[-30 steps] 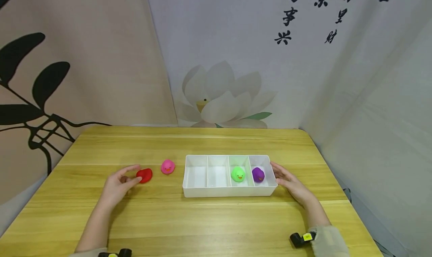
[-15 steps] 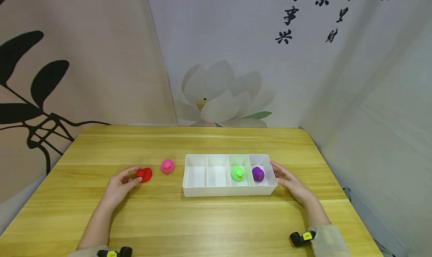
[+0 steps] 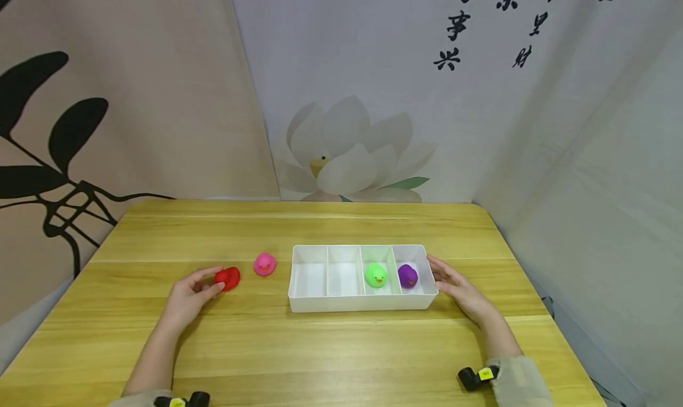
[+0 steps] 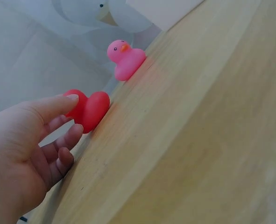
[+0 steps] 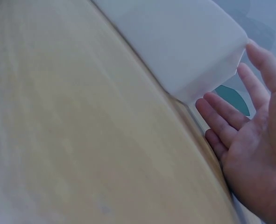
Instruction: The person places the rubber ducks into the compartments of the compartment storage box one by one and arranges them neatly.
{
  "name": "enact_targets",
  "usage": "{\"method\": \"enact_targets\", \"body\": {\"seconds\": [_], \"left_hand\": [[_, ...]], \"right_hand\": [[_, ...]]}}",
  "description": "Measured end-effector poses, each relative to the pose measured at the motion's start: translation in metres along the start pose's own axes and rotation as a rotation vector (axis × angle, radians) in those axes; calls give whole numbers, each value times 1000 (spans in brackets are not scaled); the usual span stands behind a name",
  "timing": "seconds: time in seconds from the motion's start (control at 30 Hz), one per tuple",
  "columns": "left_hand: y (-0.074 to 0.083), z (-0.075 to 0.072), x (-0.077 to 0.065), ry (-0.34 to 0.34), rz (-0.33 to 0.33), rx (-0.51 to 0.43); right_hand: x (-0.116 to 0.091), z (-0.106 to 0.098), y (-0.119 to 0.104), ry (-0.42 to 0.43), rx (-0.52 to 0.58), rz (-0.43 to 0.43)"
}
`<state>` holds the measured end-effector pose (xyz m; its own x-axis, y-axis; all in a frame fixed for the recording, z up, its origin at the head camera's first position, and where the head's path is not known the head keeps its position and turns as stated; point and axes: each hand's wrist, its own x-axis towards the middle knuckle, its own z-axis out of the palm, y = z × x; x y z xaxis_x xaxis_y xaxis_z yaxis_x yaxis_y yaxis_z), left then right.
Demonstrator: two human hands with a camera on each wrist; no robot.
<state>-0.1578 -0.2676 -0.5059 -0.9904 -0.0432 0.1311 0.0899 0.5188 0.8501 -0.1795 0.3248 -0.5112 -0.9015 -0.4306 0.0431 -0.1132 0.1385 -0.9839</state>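
Note:
On the left of the table, my left hand (image 3: 187, 297) pinches a red rubber duck (image 3: 231, 278) between thumb and fingers. In the left wrist view the red duck (image 4: 96, 111) rests on the wood, its head partly behind my thumb. Beyond it sits a pink rubber duck (image 3: 264, 264), apart from the hand. A white divided box (image 3: 341, 304) stands at the middle right. Its third compartment from the left holds a green duck (image 3: 376, 274), its rightmost a purple duck (image 3: 408, 276). My right hand (image 3: 463, 291) touches the box's right end with loosely extended fingers (image 5: 224, 112).
The two left compartments of the box show bare floors (image 3: 310, 273). Wood tabletop (image 3: 320, 359) stretches in front of the box. Printed cloth (image 3: 352, 146) hangs behind the table's far edge. A black wrist camera (image 3: 477, 378) sits at each sleeve.
A second ago my left fingers were slightly left and the red duck was turned a little differently. The right hand, the box and the other ducks stay put.

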Motion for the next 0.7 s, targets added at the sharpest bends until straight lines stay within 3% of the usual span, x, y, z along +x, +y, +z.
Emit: {"method": "enact_targets", "body": {"seconds": [0.27, 0.7], "left_hand": [[7, -2, -2, 15, -26, -35], [39, 0, -5, 45, 3, -57]], "right_hand": [[-1, 2, -2, -12, 4, -8], [0, 2, 0, -7, 15, -14]]}}
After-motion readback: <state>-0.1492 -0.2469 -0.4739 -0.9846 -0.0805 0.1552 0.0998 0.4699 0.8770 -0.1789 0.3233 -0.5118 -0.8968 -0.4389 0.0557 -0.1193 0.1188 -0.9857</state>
